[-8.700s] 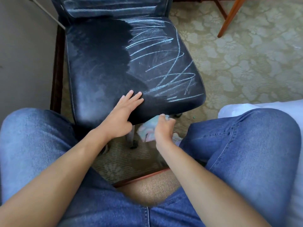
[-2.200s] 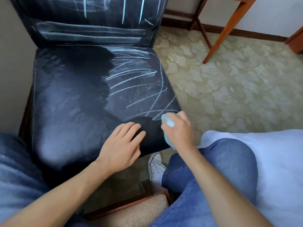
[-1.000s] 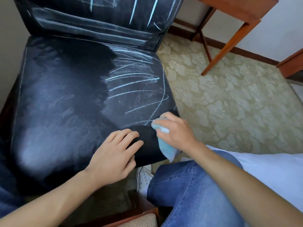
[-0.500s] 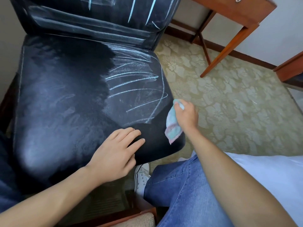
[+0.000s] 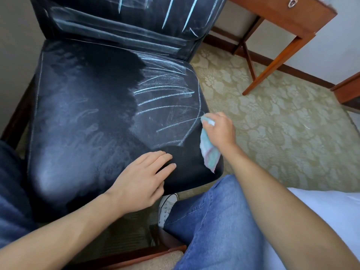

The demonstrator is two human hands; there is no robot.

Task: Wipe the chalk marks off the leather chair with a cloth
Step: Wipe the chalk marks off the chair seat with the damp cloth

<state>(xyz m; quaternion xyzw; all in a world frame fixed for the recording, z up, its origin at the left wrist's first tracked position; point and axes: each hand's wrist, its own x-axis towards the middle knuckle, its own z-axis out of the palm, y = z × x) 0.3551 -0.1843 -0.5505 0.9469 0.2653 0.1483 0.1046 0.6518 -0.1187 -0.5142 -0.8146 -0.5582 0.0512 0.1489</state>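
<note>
- Chalk marks (image 5: 167, 106) streak the right half of the black leather chair (image 5: 87, 121) seat in pale blue-white arcs; more straight strokes run down the backrest above.
- Left half of the seat looks smeared and hazy, with no sharp lines on it.
- Right hand (image 5: 220, 131) has its fingers curled around a bunched cloth (image 5: 208, 151), pastel blue with pinkish stripes, at the seat's right edge; the top of the cloth meets the end of a long curved chalk line, and its loose tail hangs down over the seat's front right corner.
- Left hand (image 5: 142, 182) lies flat on the front of the seat, fingers straight and together, gripping nothing, near the cloth but not touching it.
- Blue jeans (image 5: 212, 221) cover the person's right leg, with a white sneaker (image 5: 167, 207) on the floor under the seat's front edge.
- Patterned beige carpet (image 5: 272, 123) spreads to the right; a wooden desk (image 5: 288, 18) with a metal ring pull stands at the top right.
- No brand, label or readable writing shows anywhere.
</note>
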